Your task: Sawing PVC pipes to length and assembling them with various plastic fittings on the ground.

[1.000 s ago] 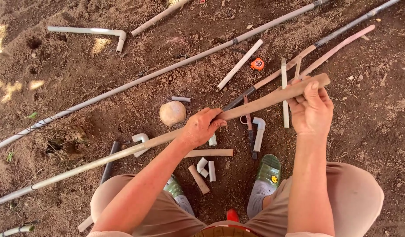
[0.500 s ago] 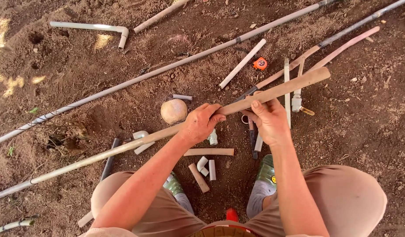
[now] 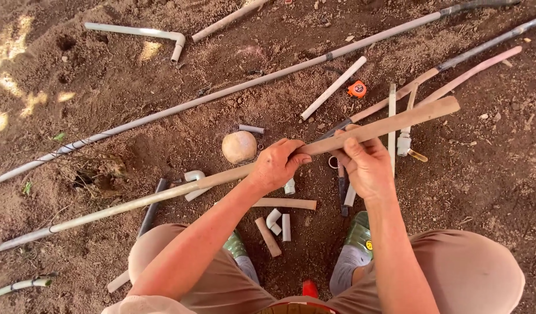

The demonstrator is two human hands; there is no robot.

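Right hand [image 3: 367,166] slid closer to left hand [image 3: 279,164] along long dusty pipe [image 3: 390,124].

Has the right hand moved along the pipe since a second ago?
Yes. The right hand slid down the pipe from its far end toward the left hand.

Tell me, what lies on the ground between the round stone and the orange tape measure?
In the head view, between the round stone and the orange tape measure lies a short white pipe piece, set diagonally on bare soil.

Tan pipe [image 3: 390,125], orange tape measure [image 3: 356,89], green sandals [image 3: 358,228], brown dirt [image 3: 483,192].
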